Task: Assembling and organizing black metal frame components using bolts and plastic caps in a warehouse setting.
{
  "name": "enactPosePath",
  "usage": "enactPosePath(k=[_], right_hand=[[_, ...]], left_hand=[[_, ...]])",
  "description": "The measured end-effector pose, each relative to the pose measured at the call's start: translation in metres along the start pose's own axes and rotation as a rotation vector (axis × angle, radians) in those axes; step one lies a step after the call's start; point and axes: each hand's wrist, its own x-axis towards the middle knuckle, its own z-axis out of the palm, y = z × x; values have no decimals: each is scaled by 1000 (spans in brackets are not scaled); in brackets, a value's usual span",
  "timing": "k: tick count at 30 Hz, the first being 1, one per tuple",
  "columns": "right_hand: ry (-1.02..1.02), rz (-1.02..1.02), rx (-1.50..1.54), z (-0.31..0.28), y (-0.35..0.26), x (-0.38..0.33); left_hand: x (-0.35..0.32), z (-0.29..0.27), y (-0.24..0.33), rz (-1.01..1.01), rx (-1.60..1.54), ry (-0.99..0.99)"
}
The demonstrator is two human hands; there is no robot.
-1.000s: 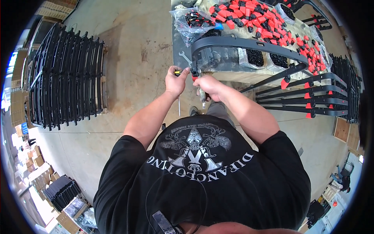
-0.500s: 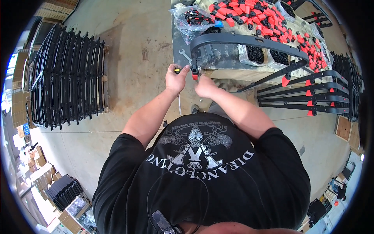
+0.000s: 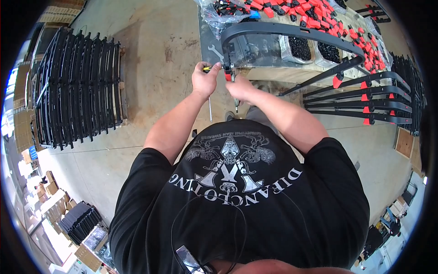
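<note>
My left hand (image 3: 204, 81) is closed around a screwdriver (image 3: 207, 69) with a yellow and black handle, its thin shaft pointing back toward me. The thumb of that hand rests at the end of a black curved metal frame (image 3: 283, 31), where a red plastic piece (image 3: 228, 76) is fitted. On the other side of this end, my right hand (image 3: 242, 88) grips a slim silver metal tool (image 3: 236, 104); its lower end shows below the fingers, and its exact kind is unclear. The frame lies across the table corner, and its far leg carries another red piece (image 3: 337, 81).
On the table (image 3: 269, 58) lie an open-end wrench (image 3: 215, 51), a plastic bag (image 3: 214, 18) of parts, a heap of red and black pieces (image 3: 292, 8), and boxes (image 3: 299, 50) of small black parts. More frames (image 3: 378, 104) stand at right; a stack of black frames (image 3: 77, 86) stands left.
The silver tool now shows below my right hand, where it was mostly hidden before. My left hand keeps its hold on the screwdriver. The whole view has shifted slightly.
</note>
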Motion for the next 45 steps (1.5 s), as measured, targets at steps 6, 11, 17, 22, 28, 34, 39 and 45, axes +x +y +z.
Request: enactPosePath(k=[6, 11, 17, 22, 28, 34, 39, 45], right_hand=[[-10, -111, 166, 14, 33, 0], [39, -85, -59, 40, 61, -3], [65, -100, 231, 18, 66, 5], [174, -121, 247, 16, 59, -2], [207, -261, -306, 22, 53, 4], [49, -95, -361, 7, 29, -7], [-25, -114, -181, 15, 28, -12], [-30, -62, 28, 11, 22, -19]], left_hand=[[2, 1, -2, 8, -24, -6], [0, -1, -4, 1, -71, -39], [-3, -3, 2, -26, -30, -15], [-5, -2, 5, -14, -23, -26], [-2, 0, 1, -6, -32, -28], [-4, 1, 4, -8, -14, -20], [-1, -1, 0, -3, -61, -25], [-34, -1, 11, 100, 232, 250]])
